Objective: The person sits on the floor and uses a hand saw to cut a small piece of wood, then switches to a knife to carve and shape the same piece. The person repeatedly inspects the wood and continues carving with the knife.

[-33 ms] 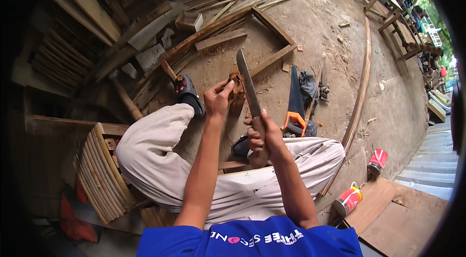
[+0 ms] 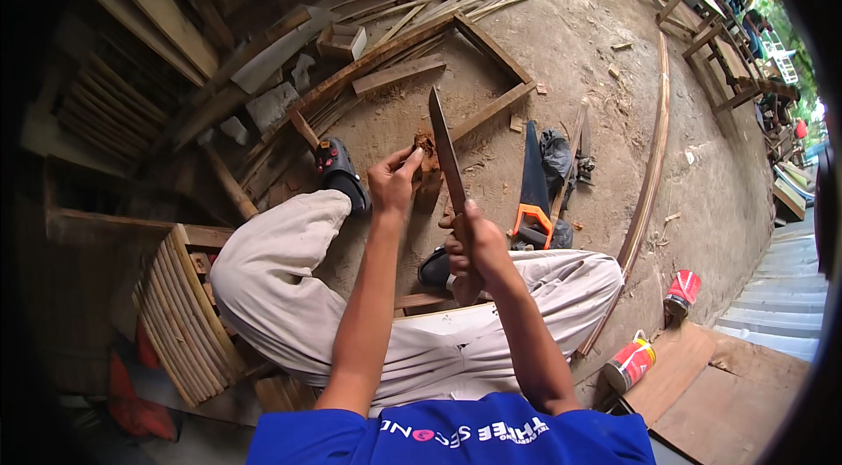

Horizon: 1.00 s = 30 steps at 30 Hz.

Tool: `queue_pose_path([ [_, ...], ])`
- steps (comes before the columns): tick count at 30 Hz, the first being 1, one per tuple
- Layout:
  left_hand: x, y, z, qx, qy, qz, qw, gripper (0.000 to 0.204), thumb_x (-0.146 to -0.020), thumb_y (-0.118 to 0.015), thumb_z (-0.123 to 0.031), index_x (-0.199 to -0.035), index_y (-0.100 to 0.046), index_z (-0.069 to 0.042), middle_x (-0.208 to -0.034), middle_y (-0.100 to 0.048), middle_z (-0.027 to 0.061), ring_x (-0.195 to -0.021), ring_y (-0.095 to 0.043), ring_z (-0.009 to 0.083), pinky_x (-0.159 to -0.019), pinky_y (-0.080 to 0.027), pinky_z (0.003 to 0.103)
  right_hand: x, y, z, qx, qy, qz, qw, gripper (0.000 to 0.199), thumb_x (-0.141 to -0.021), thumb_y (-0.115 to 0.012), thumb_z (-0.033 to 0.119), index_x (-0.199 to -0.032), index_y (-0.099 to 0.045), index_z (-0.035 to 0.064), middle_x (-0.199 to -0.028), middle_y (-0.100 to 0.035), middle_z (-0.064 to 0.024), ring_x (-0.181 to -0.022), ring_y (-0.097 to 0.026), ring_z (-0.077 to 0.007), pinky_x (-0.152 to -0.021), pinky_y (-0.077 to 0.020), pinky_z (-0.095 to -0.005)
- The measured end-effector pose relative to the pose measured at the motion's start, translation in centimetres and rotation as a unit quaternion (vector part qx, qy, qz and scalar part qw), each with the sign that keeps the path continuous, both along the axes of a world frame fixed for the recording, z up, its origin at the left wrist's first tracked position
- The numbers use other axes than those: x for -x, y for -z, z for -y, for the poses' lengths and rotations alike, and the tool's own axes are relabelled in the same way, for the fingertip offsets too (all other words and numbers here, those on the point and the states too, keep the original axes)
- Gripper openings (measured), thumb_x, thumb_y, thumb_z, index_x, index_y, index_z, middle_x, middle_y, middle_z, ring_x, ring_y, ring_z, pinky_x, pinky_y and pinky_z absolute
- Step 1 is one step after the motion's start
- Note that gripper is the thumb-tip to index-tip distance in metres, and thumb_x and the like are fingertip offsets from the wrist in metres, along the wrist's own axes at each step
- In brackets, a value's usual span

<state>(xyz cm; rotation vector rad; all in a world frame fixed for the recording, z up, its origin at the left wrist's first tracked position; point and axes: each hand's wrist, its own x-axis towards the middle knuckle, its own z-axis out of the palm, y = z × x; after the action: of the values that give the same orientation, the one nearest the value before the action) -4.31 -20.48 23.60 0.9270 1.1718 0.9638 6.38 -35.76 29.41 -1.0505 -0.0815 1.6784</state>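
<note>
My right hand is wrapped round the wooden handle of a machete, its long blade pointing up and away from me. My left hand pinches a small reddish-brown piece of wood, just left of the blade. Under that piece stands a dark wooden block, its top rough and chipped. A narrow gap shows between the blade and my left fingertips. My legs in pale trousers spread to either side of the block.
Beyond my hands lies a wooden frame. To the right are a handsaw with an orange handle, a black plastic bag, a long wooden strip and two red cans. A slatted wooden piece stands at left.
The machete has turned very slightly in my right hand, its blade showing narrower. My left hand stays in place on the small piece of wood.
</note>
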Motion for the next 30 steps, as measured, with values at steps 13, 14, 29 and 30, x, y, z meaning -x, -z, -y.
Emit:
queue_pose_path([
  [13, 0.7, -1.1, 0.1, 0.028, 0.0, -0.009, 1.0, 0.03, -0.089, -0.076, -0.025, -0.112, -0.074, -0.007, -0.104, -0.071, 0.0021, -0.098, -0.065, 0.0143, -0.079, -0.056, 0.035, 3.0, 4.5, -0.5, -0.037, -0.058, 0.453, 0.889, 0.044, -0.105, -0.049, 0.042, -0.1, -0.057, -0.0019, -0.059, -0.053, -0.006, -0.054, -0.053, -0.0159, -0.049, -0.0416, -0.0336],
  [14, 0.7, -1.3, -0.1, 0.012, -0.002, -0.001, 1.0, 0.03, -0.089, -0.075, -0.025, -0.113, -0.073, -0.007, -0.104, -0.071, 0.0022, -0.098, -0.065, 0.0142, -0.079, -0.056, 0.035, 2.8, 4.8, -0.8, -0.054, -0.036, 0.346, 0.936, 0.045, -0.105, -0.049, 0.042, -0.1, -0.057, -0.0013, -0.059, -0.052, -0.0046, -0.052, -0.052, -0.015, -0.048, -0.0411, -0.0336],
  [29, 1.0, -0.6, -0.1, -0.01, -0.003, -0.016, 1.0, 0.031, -0.09, -0.075, -0.025, -0.115, -0.072, -0.007, -0.107, -0.071, 0.0036, -0.099, -0.065, 0.0141, -0.082, -0.055, 0.035, 3.6, 4.3, 1.1, 0.029, -0.077, 0.361, 0.929, 0.043, -0.103, -0.051, 0.04, -0.094, -0.061, -0.0014, -0.059, -0.056, -0.0068, -0.054, -0.056, -0.0131, -0.052, -0.0443, -0.0315],
  [30, 1.1, -0.7, -0.1, 0.006, -0.005, -0.018, 1.0, 0.031, -0.09, -0.075, -0.025, -0.115, -0.073, -0.007, -0.107, -0.071, 0.0036, -0.099, -0.065, 0.0142, -0.081, -0.055, 0.034, 3.8, 5.7, 1.1, -0.022, -0.039, 0.492, 0.869, 0.052, -0.104, -0.048, 0.045, -0.086, -0.062, -0.0014, -0.061, -0.058, -0.007, -0.052, -0.055, -0.0152, -0.052, -0.0456, -0.0339],
])
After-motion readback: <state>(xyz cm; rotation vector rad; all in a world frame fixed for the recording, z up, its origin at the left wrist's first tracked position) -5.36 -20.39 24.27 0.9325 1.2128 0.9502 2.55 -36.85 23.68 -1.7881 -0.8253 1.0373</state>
